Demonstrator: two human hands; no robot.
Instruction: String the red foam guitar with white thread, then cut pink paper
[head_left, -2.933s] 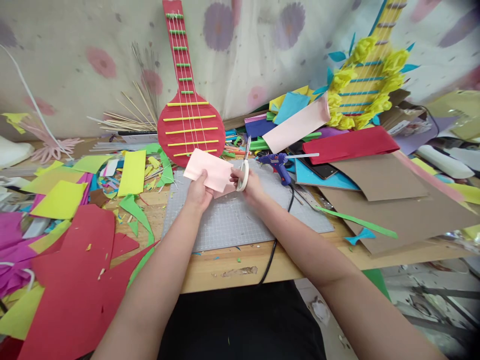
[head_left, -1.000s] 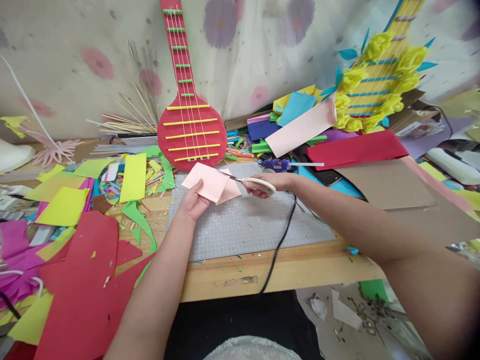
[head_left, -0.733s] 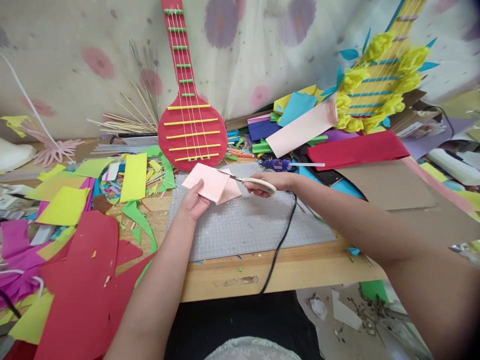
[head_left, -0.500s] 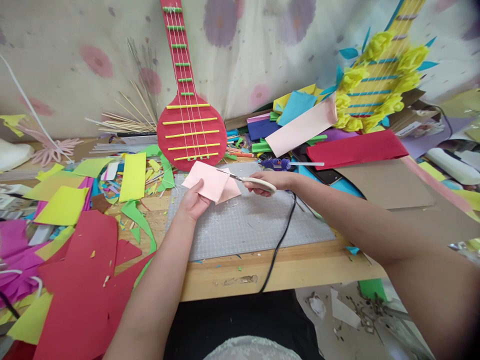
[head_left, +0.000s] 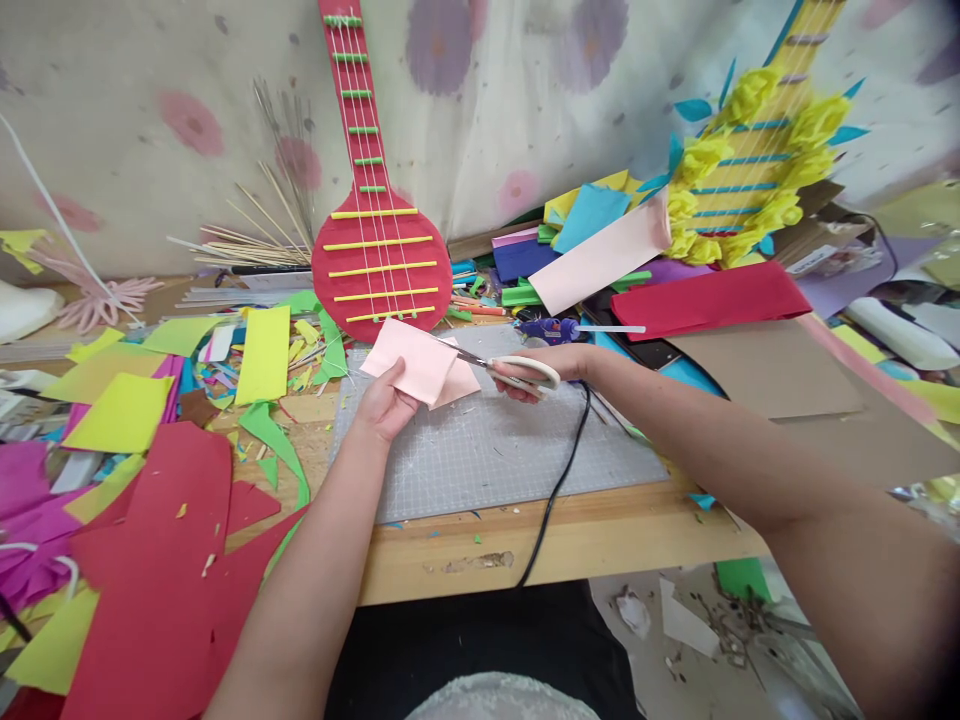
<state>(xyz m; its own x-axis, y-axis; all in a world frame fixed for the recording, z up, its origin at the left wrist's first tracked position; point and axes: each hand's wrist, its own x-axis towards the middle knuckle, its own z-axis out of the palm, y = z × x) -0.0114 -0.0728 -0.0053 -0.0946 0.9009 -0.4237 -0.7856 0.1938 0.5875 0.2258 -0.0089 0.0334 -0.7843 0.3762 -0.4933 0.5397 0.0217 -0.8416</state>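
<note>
My left hand [head_left: 388, 402] grips a pale pink piece of paper [head_left: 411, 358], its thumb lying on top. Behind that piece's right edge shows a second pink piece [head_left: 459, 383], partly hidden; whether the two are joined I cannot tell. In my right hand [head_left: 536, 370] is a pair of scissors [head_left: 529, 374] with cream handles. The blades point left and reach the upper right edge of the pink paper. Both hands are above a grey cutting mat [head_left: 480, 470]. Just behind them a red paper banjo-like instrument [head_left: 381, 265] stands upright.
A purple glue gun [head_left: 551, 329] lies behind my right hand, and a black cord [head_left: 559, 485] crosses the mat. Red paper [head_left: 161, 560] and yellow scraps [head_left: 120, 412] cover the left side. At the back right leans a yellow flowered instrument [head_left: 739, 180].
The scissors' handles have spread apart and moved slightly right in my right hand. My left hand keeps the pink paper in nearly the same place.
</note>
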